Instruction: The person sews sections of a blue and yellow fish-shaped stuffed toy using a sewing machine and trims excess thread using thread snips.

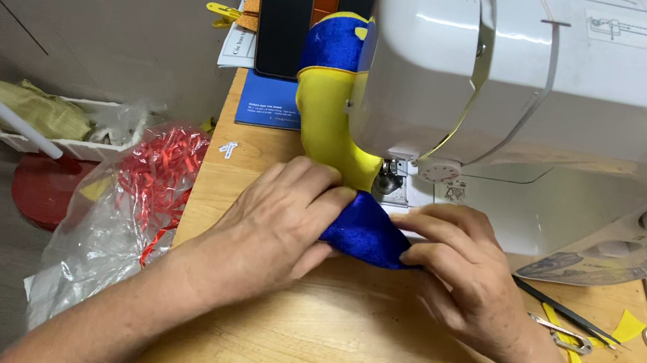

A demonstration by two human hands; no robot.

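Both hands pinch a shiny blue fabric fold [368, 232]: left hand [281, 218] and right hand [464, 264] flank it, just before the white sewing machine's [552, 89] needle.

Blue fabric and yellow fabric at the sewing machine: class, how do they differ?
The blue fabric is folded and pinched between the left hand and right hand; the yellow fabric stretches away behind the needle, untouched except near the left hand. Both look shiny and appear joined.
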